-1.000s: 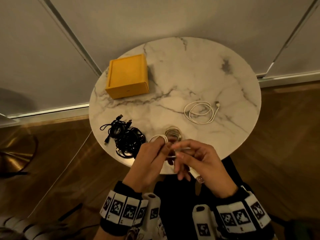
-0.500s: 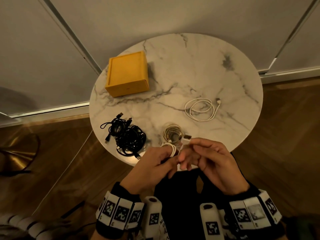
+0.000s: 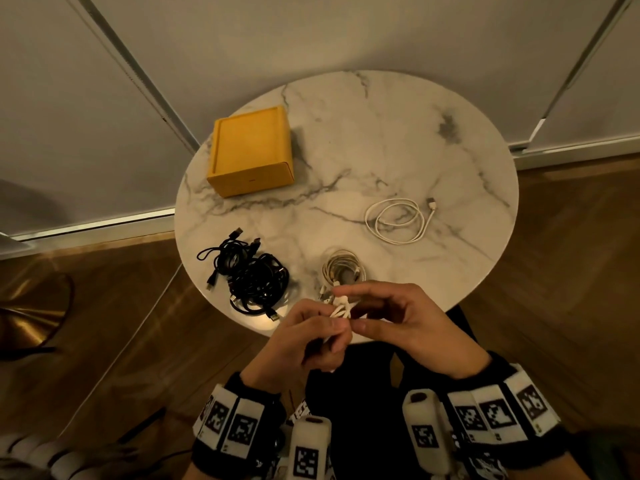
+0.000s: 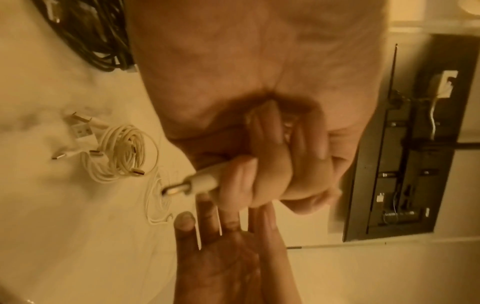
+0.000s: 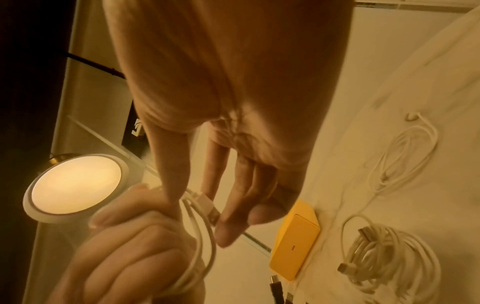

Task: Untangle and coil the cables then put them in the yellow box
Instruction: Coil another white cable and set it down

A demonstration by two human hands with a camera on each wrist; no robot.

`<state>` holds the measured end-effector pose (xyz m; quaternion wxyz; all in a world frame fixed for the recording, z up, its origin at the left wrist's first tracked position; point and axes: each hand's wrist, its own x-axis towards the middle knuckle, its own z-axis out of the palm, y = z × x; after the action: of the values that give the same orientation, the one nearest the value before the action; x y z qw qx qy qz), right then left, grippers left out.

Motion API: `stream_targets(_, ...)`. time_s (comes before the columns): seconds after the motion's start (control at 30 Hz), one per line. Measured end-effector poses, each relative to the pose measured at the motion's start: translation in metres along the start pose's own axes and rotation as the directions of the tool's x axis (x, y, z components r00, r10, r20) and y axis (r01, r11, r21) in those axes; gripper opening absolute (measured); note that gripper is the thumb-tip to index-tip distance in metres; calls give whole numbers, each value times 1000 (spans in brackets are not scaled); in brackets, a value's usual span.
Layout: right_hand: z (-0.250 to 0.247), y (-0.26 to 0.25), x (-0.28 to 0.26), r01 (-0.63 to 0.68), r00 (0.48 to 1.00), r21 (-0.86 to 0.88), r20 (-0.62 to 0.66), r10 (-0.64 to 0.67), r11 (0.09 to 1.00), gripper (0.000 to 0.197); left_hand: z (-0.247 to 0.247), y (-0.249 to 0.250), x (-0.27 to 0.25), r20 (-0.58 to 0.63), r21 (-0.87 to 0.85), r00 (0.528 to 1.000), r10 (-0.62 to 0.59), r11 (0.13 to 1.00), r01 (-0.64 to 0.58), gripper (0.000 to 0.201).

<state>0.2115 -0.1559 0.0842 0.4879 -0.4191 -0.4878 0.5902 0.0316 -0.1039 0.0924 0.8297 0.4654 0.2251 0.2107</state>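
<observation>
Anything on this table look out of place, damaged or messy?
Only the black cables: a tangled heap at the table's near-left edge, unlike the loose white coil and white bundle lying neatly. Nothing looks spilled or damaged. Left hand and right hand hold a third white cable.

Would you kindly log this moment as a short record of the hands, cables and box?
left hand: grips the held white cable, wound into a coil
right hand: pinches that cable's plug end
white bundle: coiled, on the marble table
loose white cable: loosely looped, on the table's right
black cables: tangled, on the left
yellow box: far left, apart from all cables
</observation>
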Motion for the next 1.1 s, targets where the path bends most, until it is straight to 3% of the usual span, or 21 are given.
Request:
stream_targets(0.1,2,2,4,10,1000,-35,-11,-11,999,25,-1,-3,2,13,-44,999,48,998,-47,32)
stream_targets(0.27,9,11,7,-7,997,81,-77,13,997,17,-2,-2,9,-200,-15,972,125,991,-131,34)
stream_targets(0.37,9,18,12,2,985,102,-170,16,995,20,7,-4,13,-359,229,903,237,960,-161,35)
stream_targets(0.47,10,18,15,23,983,86,-182,-7,996,17,17,-4,18,-463,425,800,381,888,-176,24)
stream_targets(0.6,10,15,14,56,975,46,-220,-44,997,10,16,-7,25,-436,649,729,527,746,-151,18)
stream_targets(0.7,7,16,13,23,969,54,-246,-9,998,10,11,-7,27,-431,706,703,566,697,-128,16)
stream_targets(0.87,9,19,13,-9,964,363,-245,105,932,18,13,-9,29,-447,702,675,587,698,-142,13)
stream_targets(0.97,9,19,13,-20,972,560,-182,146,829,43,11,-8,30,-408,718,668,623,670,-187,18)
stream_targets(1.03,6,17,12,-32,979,608,-142,148,793,50,10,-7,30,-378,738,663,646,642,-206,15)
stream_targets(1.1,3,14,12,-59,979,572,-126,159,818,46,11,-5,30,-364,757,670,647,625,-192,10)
